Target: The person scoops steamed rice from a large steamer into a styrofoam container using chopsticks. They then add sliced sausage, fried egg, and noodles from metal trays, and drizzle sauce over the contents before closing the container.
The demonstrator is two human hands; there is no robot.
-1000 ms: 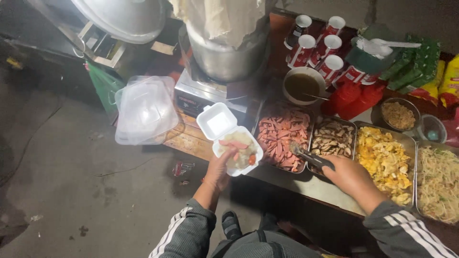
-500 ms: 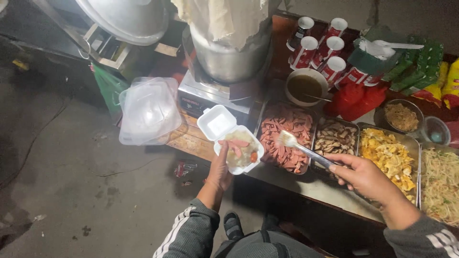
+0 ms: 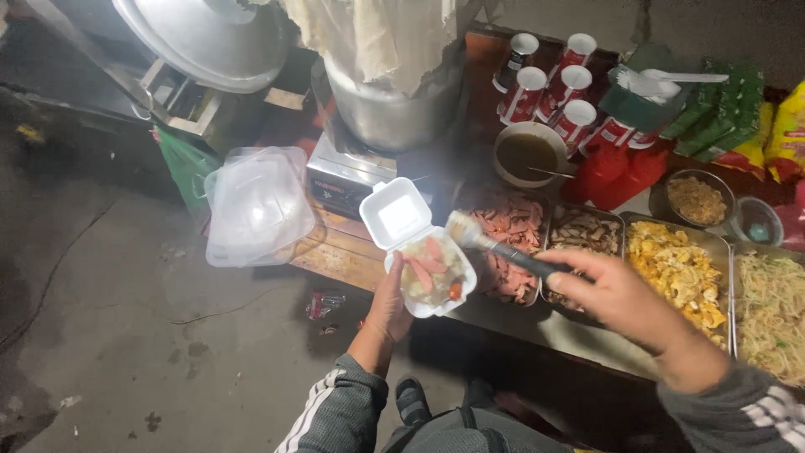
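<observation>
Two hands are engaged: the white foam box is cradled open from beneath by the left hand, just off the counter's edge, while the spoon is gripped by the right hand. Since a second ago the spoon has been lifted from the tray of pink sliced meat to the box, suggesting a portion being delivered. Its long axis is held nearly level, bowl pointed left toward the box's hinge.

My left hand cups a white foam box from underneath, lid open, pink slices and pale food inside. My right hand grips a dark-handled serving spoon, its bowl just above the box. Beneath the spoon sits the tray of pink sliced meat; beyond my right wrist, a tray of yellow egg.
</observation>
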